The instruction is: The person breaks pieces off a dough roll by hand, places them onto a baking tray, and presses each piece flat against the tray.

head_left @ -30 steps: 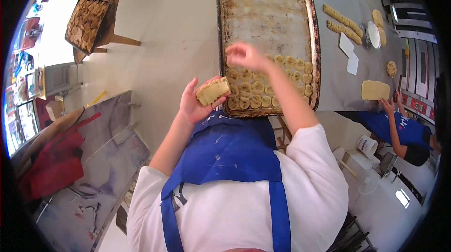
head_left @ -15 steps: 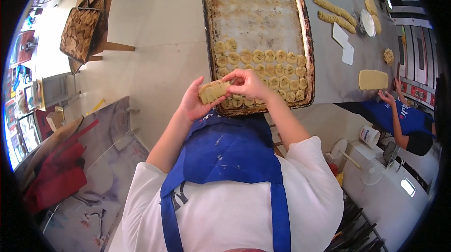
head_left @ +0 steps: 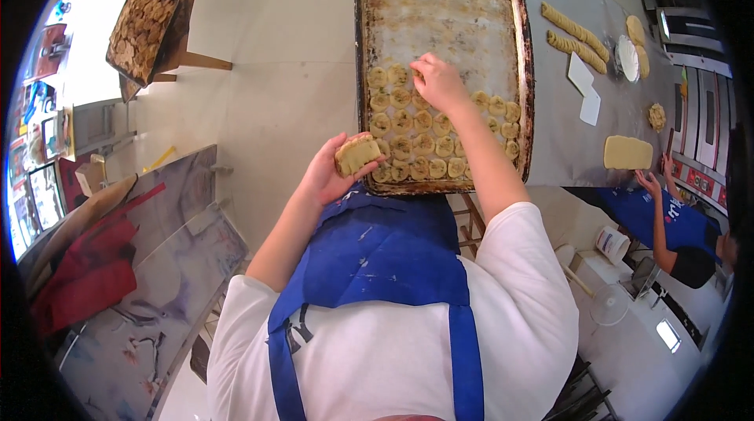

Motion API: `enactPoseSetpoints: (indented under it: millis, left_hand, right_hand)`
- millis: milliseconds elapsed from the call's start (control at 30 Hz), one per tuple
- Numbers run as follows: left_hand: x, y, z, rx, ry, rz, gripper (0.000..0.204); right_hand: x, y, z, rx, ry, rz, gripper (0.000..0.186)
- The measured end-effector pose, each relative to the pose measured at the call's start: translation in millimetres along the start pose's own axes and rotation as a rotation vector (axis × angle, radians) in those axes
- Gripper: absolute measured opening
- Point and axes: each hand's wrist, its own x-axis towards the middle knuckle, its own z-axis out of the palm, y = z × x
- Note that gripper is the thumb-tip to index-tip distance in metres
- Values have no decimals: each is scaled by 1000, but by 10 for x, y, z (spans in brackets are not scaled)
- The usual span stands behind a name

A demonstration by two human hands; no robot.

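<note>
My left hand [head_left: 320,176] is curled round a short stack of pale dough slices [head_left: 359,155], held just off the near left corner of the baking tray [head_left: 440,16]. Over the tray, my right hand [head_left: 441,85] pinches a small dough slice, mostly hidden by the fingertips, at the right end of the farthest row. Rows of round, flattened dough slices [head_left: 402,145] with darker swirled filling cover the near part of the dark-rimmed tray. My right forearm hides some of them.
Right of the tray, a table holds two twisted dough rolls [head_left: 576,32], white scrapers [head_left: 582,75], a white bowl [head_left: 627,58] and a flat dough sheet [head_left: 627,152]. A co-worker's hands [head_left: 649,183] are beside that sheet. Filled trays [head_left: 141,36] rest on wooden furniture at far left.
My right hand has left the dough stack in my left hand and moved forward and right over the tray with a slice. The tray appears slightly farther right in view.
</note>
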Motion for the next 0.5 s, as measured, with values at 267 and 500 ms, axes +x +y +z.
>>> enactPoseSetpoints:
  millis: [267, 500]
  left_hand:
    - [-33, 38, 89, -20, -73, 0, 51]
    - [-53, 34, 6, 13, -94, -12, 58]
  right_hand:
    - [35, 1, -11, 175, -23, 121, 32]
    - [33, 41, 84, -2, -57, 30, 33]
